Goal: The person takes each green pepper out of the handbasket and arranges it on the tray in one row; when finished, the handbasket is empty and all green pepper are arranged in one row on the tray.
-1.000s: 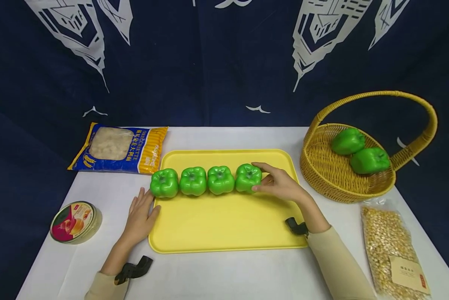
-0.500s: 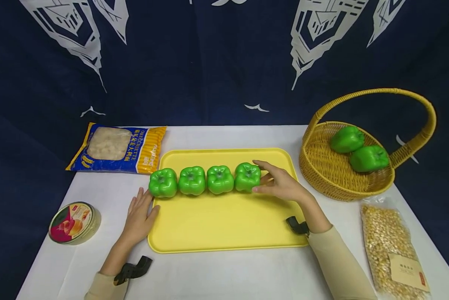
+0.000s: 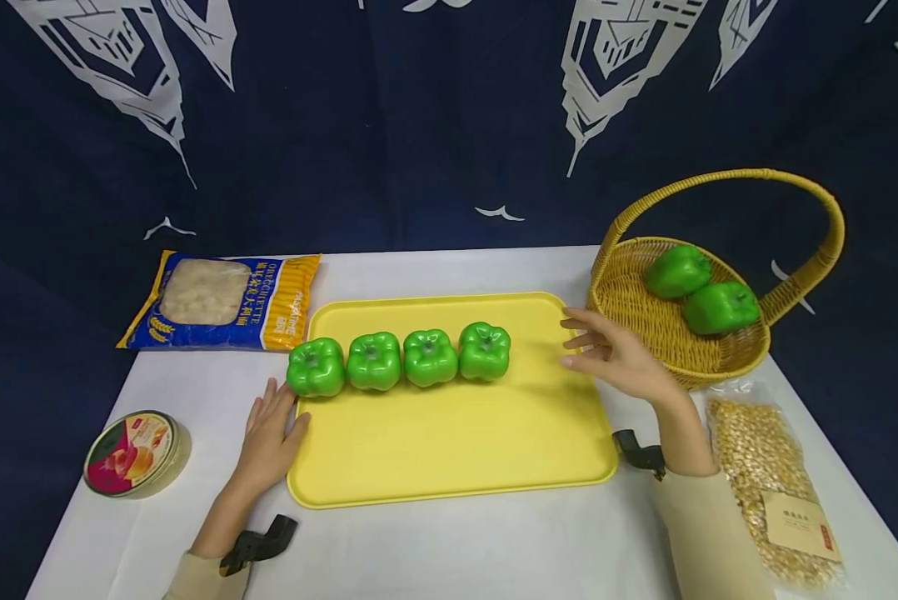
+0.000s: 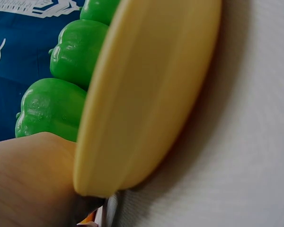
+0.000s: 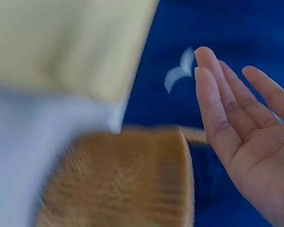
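Observation:
Several green bell peppers [image 3: 428, 358] stand in a row along the upper half of a yellow tray [image 3: 449, 450]. My left hand [image 3: 269, 437] rests at the tray's left edge, its fingertips right at the leftmost pepper [image 3: 316, 367]. In the left wrist view that hand [image 4: 33, 175] shows beside the tray wall [image 4: 142, 94]. Holding nothing, my right hand [image 3: 617, 354] is over the tray's right edge, between the rightmost pepper [image 3: 484, 351] and a wicker basket [image 3: 629, 321]. The right wrist view shows its fingers [image 5: 210, 101] extended. Two more green peppers [image 3: 721, 307] lie in the basket.
A blue and yellow pasta bag [image 3: 220, 300] lies behind the tray at the left. A round tin [image 3: 137, 454] stands at the front left. Below the basket lies a bag of corn kernels [image 3: 767, 483]. The basket's tall handle [image 3: 734, 175] arches over it.
My right hand has let go of the rightmost pepper and moved right, toward the basket. The left hand stays at the tray edge. The whole head view has shifted slightly.

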The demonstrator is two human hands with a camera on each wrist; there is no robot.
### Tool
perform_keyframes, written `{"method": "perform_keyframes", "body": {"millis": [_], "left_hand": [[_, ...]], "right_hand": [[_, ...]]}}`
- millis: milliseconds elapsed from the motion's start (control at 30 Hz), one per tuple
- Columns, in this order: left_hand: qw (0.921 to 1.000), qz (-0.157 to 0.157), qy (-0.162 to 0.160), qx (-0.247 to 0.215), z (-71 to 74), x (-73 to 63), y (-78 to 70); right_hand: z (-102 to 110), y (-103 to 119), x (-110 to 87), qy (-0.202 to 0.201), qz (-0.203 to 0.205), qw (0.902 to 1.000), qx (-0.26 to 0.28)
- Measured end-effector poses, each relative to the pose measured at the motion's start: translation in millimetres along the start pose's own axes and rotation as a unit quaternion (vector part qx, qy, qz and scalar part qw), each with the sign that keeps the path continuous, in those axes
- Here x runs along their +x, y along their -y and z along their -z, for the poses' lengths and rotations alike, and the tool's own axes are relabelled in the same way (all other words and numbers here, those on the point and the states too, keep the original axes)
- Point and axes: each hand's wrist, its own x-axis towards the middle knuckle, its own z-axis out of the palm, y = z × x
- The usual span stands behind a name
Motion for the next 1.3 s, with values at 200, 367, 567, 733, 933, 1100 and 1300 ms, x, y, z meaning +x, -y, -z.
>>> {"method": "perform_keyframes", "body": {"millis": [200,367,567,733,933,1100,1300], "left_hand": [[1.0000,0.002,0.001,0.001,1.1,-0.2,-2.1],[1.0000,0.006,0.006,0.001,2.6,-1.1,-3.7],[1.0000,0.004,0.006,0.002,2.8,-1.9,-3.9],[1.0000,-0.001,0.000,0.000,1.6,-1.6,-2.9],[1.0000,0.000,-0.001,0.000,0.5,-0.3,-1.0],[1.0000,0.002,0.004,-0.002,1.2,-0.1,-1.3],[1.0000,0.004,0.004,0.001,1.8,-0.1,-1.6]], "right_hand": [[52.3,0.9,-29.0,-0.174,-0.009,0.9843,-0.029],[86.6,-10.5,-36.3,-0.337,-0.100,0.9350,-0.047],[112.3,-23.6,-33.8,-0.436,-0.192,0.8791,-0.020],[123.0,-38.0,-29.1,-0.453,-0.243,0.8572,-0.021],[123.3,-60.4,-25.9,-0.427,-0.301,0.8516,-0.036],[119.1,-72.6,-25.0,-0.428,-0.307,0.8492,-0.042],[114.7,-80.6,-22.4,-0.429,-0.300,0.8505,-0.050]]}}
